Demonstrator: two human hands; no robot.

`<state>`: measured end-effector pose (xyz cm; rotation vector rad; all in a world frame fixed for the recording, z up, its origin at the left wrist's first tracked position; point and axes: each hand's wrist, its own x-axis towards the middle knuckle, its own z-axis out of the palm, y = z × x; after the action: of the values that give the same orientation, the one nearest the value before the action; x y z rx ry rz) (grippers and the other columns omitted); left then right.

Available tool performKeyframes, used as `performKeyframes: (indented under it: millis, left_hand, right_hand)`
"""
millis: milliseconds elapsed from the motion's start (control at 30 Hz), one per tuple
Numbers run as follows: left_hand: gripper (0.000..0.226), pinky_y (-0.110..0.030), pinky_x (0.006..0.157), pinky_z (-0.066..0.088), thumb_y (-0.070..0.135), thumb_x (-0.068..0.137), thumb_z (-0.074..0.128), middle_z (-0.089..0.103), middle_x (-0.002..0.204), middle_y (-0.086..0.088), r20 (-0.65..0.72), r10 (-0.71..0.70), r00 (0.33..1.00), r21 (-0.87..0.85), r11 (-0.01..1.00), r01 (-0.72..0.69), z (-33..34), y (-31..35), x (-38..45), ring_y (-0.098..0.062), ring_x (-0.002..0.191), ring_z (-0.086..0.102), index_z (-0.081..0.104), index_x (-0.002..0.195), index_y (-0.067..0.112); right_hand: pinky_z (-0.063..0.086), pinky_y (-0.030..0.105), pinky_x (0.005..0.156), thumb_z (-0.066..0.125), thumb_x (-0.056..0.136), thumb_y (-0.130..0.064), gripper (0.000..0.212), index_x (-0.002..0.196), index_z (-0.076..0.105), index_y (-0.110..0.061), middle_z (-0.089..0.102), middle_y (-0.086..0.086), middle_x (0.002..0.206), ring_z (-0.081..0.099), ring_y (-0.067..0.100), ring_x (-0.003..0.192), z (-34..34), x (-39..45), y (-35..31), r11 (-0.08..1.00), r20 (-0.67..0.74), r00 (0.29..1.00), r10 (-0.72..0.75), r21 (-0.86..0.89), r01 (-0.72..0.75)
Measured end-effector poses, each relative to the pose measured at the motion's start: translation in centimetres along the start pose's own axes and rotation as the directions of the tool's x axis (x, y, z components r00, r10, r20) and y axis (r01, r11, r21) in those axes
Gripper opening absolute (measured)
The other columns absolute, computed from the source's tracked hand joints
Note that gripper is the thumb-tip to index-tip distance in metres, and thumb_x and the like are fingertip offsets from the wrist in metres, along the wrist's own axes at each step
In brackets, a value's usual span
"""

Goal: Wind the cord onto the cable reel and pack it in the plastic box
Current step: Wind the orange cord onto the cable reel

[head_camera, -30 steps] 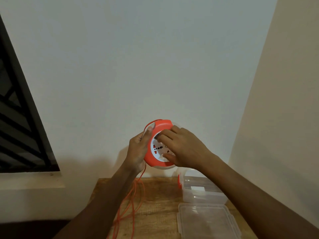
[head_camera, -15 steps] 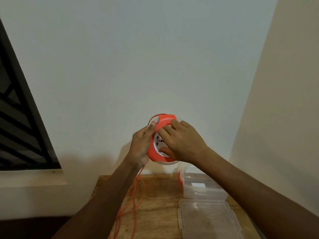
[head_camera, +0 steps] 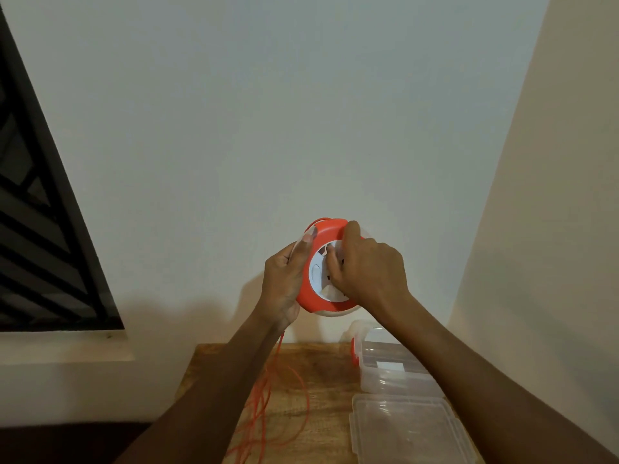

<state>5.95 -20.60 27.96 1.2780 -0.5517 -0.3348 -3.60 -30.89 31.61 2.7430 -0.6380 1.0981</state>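
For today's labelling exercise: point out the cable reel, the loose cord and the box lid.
cable reel [head_camera: 310,296], head view, orange rim.
loose cord [head_camera: 264,393], head view, strands on table.
box lid [head_camera: 405,430], head view, flat centre.

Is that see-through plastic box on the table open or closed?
Open. The plastic box has no cover on it; its lid lies flat on the table in front of it.

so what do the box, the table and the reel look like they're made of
Plastic box: clear, glossy plastic; contents show through. Table: wood, matte, with visible grain. Cable reel: smooth orange and white shell, probably moulded plastic.
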Motion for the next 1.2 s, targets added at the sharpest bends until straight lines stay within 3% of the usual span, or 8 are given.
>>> performKeyframes:
  millis: [133,267,433,633,800,900,1067,1200]
  left_hand:
    - [0.034,-0.029,0.066,0.063,0.067,0.077,0.062,0.081,0.095,0.015,-0.006,-0.013,1.000,-0.023,1.000,0.013,-0.4,-0.4,0.2,-0.017,0.091,0.078,0.075,0.097,0.042]
    - [0.042,-0.044,0.086,0.064,0.065,0.079,0.063,0.080,0.108,0.007,-0.010,-0.022,1.000,-0.057,0.998,0.021,-0.6,-0.5,0.2,-0.026,0.102,0.076,0.073,0.108,0.037]
    - [0.035,-0.037,0.079,0.064,0.070,0.078,0.062,0.080,0.105,0.011,0.011,0.015,1.000,-0.002,1.000,-0.015,-0.6,-0.1,0.3,-0.020,0.097,0.077,0.076,0.100,0.046]
    - [0.028,-0.026,0.065,0.063,0.071,0.078,0.062,0.079,0.095,0.022,-0.028,-0.004,1.000,0.044,0.999,0.005,-0.6,-0.7,0.3,-0.012,0.088,0.078,0.074,0.094,0.051]
    - [0.039,-0.027,0.061,0.062,0.067,0.079,0.064,0.081,0.098,0.015,-0.045,0.017,0.999,0.010,1.000,-0.016,-0.6,-0.5,0.6,-0.015,0.088,0.079,0.073,0.105,0.040]
    - [0.038,-0.028,0.060,0.062,0.068,0.076,0.065,0.081,0.094,0.017,-0.053,0.007,0.999,0.005,1.000,-0.006,-0.5,-0.3,0.7,-0.014,0.085,0.079,0.072,0.102,0.042]
    - [0.038,-0.023,0.058,0.061,0.070,0.073,0.062,0.079,0.089,0.021,-0.042,-0.017,0.999,0.018,1.000,0.018,-0.5,-0.9,0.7,-0.014,0.084,0.079,0.069,0.099,0.043]
    - [0.044,-0.042,0.086,0.061,0.071,0.073,0.061,0.073,0.114,0.010,-0.051,-0.030,0.998,-0.001,1.000,0.030,-0.5,-0.9,1.0,-0.022,0.103,0.072,0.065,0.107,0.042]
  right_hand:
    - [0.049,0.034,0.060,0.074,0.077,-0.025,0.028,0.094,0.062,-0.007,0.071,0.011,0.083,0.065,0.031,0.066,-1.1,-0.2,-0.2,0.933,-0.181,0.923,-0.341,0.054,0.355]
    - [0.049,0.044,0.081,0.078,0.071,-0.034,0.052,0.115,0.059,-0.013,0.065,0.008,0.116,0.057,0.032,0.101,-1.2,-0.8,0.0,0.854,0.068,0.858,-0.509,-0.090,0.513]
    - [0.051,0.043,0.075,0.079,0.069,-0.040,0.049,0.103,0.060,-0.009,0.071,0.012,0.096,0.063,0.033,0.086,-0.3,-0.8,-0.3,0.855,-0.044,0.863,-0.504,-0.163,0.491]
    - [0.047,0.042,0.077,0.055,0.082,-0.062,0.053,0.100,0.057,-0.013,0.072,0.008,0.081,0.067,0.030,0.069,0.3,0.2,-0.2,0.951,-0.063,0.959,-0.277,-0.161,0.264]
    - [0.048,0.035,0.069,0.045,0.089,-0.059,0.050,0.109,0.055,-0.013,0.070,0.002,0.081,0.067,0.023,0.065,0.9,0.7,-0.2,1.000,-0.034,0.999,-0.007,0.023,0.007]
    - [0.038,0.025,0.055,0.040,0.095,-0.050,0.036,0.093,0.055,-0.017,0.064,-0.001,0.075,0.059,0.017,0.061,0.8,0.6,0.2,0.987,0.021,0.995,0.100,0.121,-0.102]
    - [0.049,0.037,0.065,0.068,0.081,-0.026,0.018,0.076,0.054,-0.015,0.067,0.006,0.068,0.048,0.020,0.052,-0.2,0.0,-0.4,0.961,-0.157,0.969,-0.191,0.172,0.217]
    - [0.047,0.044,0.084,0.074,0.076,-0.032,0.037,0.105,0.063,-0.012,0.069,0.009,0.109,0.060,0.032,0.101,-0.3,-0.7,0.1,0.917,0.006,0.917,-0.398,-0.021,0.398]
